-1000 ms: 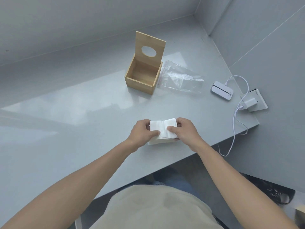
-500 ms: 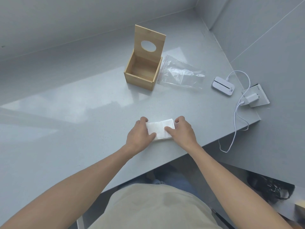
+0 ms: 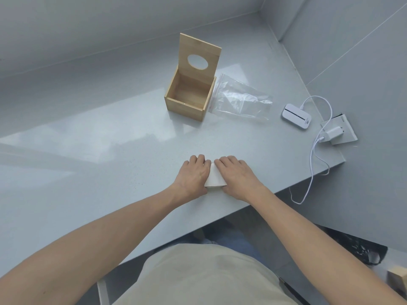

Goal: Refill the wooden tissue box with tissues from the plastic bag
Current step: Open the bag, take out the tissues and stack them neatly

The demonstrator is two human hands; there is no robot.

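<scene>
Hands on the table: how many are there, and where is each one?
2. The left hand and the right hand lie side by side near the table's front edge, both pressing flat on the tissues.

Light bamboo-toned wooden tissue box [image 3: 187, 100], upper centre of frame: smooth, matt, visible grain. Clear crinkled plastic bag [image 3: 241, 101] to its right: glossy, creased. Pale grey tabletop [image 3: 99, 155]: smooth, polished, finely speckled, reflecting light at left. Small white paper tissue stack [image 3: 215, 178], centre: soft, matt. White rounded plastic device [image 3: 296, 116], right: glossy shell.
</scene>
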